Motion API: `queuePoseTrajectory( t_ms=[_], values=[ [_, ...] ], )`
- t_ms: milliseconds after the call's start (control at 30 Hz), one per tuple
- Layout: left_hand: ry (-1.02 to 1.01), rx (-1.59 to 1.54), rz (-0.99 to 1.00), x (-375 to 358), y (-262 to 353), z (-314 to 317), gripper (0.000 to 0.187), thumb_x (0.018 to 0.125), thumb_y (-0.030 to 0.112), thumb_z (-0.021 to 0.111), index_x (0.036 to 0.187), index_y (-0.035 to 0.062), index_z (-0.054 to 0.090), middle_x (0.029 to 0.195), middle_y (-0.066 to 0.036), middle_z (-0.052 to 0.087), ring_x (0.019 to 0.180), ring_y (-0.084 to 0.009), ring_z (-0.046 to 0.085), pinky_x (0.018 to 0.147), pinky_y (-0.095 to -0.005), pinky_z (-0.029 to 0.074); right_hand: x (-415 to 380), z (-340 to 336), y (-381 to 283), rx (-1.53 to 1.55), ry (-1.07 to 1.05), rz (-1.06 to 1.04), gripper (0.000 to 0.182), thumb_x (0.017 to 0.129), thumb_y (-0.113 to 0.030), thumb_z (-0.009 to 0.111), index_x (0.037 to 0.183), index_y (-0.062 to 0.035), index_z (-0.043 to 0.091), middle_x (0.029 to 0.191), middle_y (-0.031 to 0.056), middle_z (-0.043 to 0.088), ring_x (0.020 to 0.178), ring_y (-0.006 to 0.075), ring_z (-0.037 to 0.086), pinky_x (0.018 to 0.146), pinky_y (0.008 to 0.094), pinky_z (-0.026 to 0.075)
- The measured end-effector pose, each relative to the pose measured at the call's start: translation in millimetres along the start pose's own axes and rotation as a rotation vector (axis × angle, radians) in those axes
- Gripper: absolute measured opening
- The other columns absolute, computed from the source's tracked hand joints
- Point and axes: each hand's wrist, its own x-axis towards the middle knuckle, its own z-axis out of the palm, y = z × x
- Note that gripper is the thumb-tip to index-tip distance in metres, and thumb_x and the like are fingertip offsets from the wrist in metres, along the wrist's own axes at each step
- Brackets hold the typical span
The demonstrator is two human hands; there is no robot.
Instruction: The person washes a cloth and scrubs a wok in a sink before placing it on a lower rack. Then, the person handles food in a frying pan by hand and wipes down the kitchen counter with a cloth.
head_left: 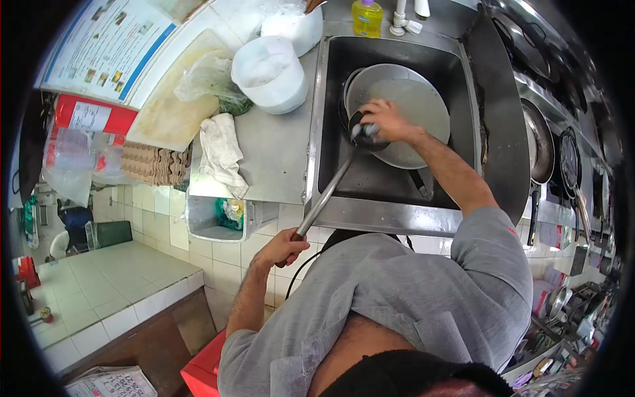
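Head view: the left hand (283,247) is closed around the lower end of a long grey metal ladle (329,190), while the right hand (389,122) clasps a pale grey scrubber (368,130) against its dark round head. The handle slants from the left hand up and rightward, head nearest the right hand, over a wide round metal pan (366,78) of cloudy water in the dark steel sink (360,186). Writing on the blue-bordered white poster (102,49) and yellow plastic bottle (367,18) is illegible; a white printed sheet (109,385) shows numbers.

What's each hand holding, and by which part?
Left hand: ladle, near its handle's end. Right hand: at the ladle's head, something greyish at the fingers; hold unclear.
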Motion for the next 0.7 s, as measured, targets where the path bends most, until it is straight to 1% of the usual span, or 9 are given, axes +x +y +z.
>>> queuePoseTrajectory(
  t_ms=[167,233,267,333,433,533,567,633,700],
  values=[
    [0.076,0.256,-0.035,-7.3,3.7,6.7,0.018,0.076,0.010,0.061,0.079,0.0047,0.044,0.052,0.001,0.041,0.037,-0.0082,0.040,0.032,-0.0259,0.034,5.0,28.6,-5.1,-0.266,-0.122,-0.280,0.044,0.064,-0.023,0.075,0.105,-0.0209,0.059,0.119,0.0081,0.050,0.095,0.0282,0.055,0.084,0.0368,0.044],
    [0.102,0.217,0.002,-6.4,-3.0,15.6,0.019,0.074,0.009,0.061,0.077,0.0052,0.043,0.052,0.001,0.042,0.037,-0.0086,0.041,0.032,-0.0266,0.035,12.9,62.7,23.9,0.188,-0.062,0.240,0.047,0.064,-0.027,0.076,0.107,-0.0193,0.057,0.118,0.0083,0.052,0.097,0.0290,0.056,0.081,0.0383,0.045],
    [0.112,0.161,0.026,-4.8,-7.7,21.8,0.019,0.074,0.007,0.061,0.077,0.0053,0.042,0.051,0.001,0.042,0.037,-0.0085,0.041,0.033,-0.0260,0.033,14.0,79.1,22.6,0.190,-0.055,0.236,0.047,0.064,-0.027,0.076,0.107,-0.0193,0.057,0.118,0.0083,0.052,0.097,0.0290,0.056,0.081,0.0383,0.045],
    [0.137,0.092,0.066,-1.4,-6.5,34.3,0.020,0.073,0.006,0.061,0.075,0.0049,0.042,0.049,0.001,0.043,0.036,-0.0087,0.041,0.034,-0.0251,0.032,9.5,109.4,12.6,0.622,0.455,0.843,0.052,0.065,-0.027,0.076,0.110,-0.0125,0.055,0.110,0.0101,0.058,0.094,0.0278,0.058,0.079,0.0395,0.045],
    [0.160,0.177,0.065,6.5,-13.5,37.1,0.018,0.073,0.006,0.059,0.077,0.0043,0.041,0.052,0.001,0.043,0.037,-0.0090,0.043,0.033,-0.0257,0.035,22.6,144.7,-23.5,0.820,0.921,1.191,0.052,0.067,-0.023,0.076,0.109,-0.0018,0.055,0.099,0.0129,0.062,0.090,0.0264,0.059,0.080,0.0385,0.045],
    [0.233,0.219,0.125,10.3,-17.8,39.4,0.017,0.073,0.006,0.058,0.076,0.0040,0.041,0.052,0.000,0.044,0.037,-0.0099,0.045,0.033,-0.0265,0.035,38.3,157.4,-32.3,1.206,1.000,1.355,0.047,0.067,-0.016,0.075,0.105,0.0035,0.055,0.096,0.0143,0.061,0.086,0.0246,0.059,0.078,0.0366,0.045],
    [0.284,0.213,0.149,11.2,-17.3,40.1,0.017,0.074,0.006,0.058,0.076,0.0042,0.041,0.052,-0.001,0.044,0.037,-0.0101,0.045,0.033,-0.0267,0.035,33.9,154.5,-23.4,1.199,1.018,1.352,0.047,0.067,-0.016,0.075,0.105,0.0035,0.055,0.096,0.0143,0.061,0.086,0.0246,0.059,0.078,0.0366,0.045],
    [0.318,0.256,0.139,5.9,-11.8,44.3,0.018,0.075,0.010,0.059,0.078,0.0023,0.043,0.054,-0.003,0.046,0.040,-0.0122,0.048,0.037,-0.0284,0.037,21.2,152.7,-11.9,1.548,0.554,1.298,0.050,0.068,-0.013,0.074,0.109,0.0052,0.052,0.096,0.0137,0.060,0.084,0.0238,0.058,0.076,0.0364,0.046],
    [0.509,0.450,0.278,9.7,-3.1,49.1,0.021,0.077,0.016,0.059,0.083,-0.0004,0.046,0.057,-0.007,0.051,0.044,-0.0152,0.051,0.042,-0.0306,0.041,3.2,81.8,-39.9,1.365,0.511,1.231,0.050,0.069,-0.012,0.073,0.110,0.0044,0.051,0.095,0.0134,0.060,0.082,0.0234,0.058,0.074,0.0369,0.046]
  ],
)
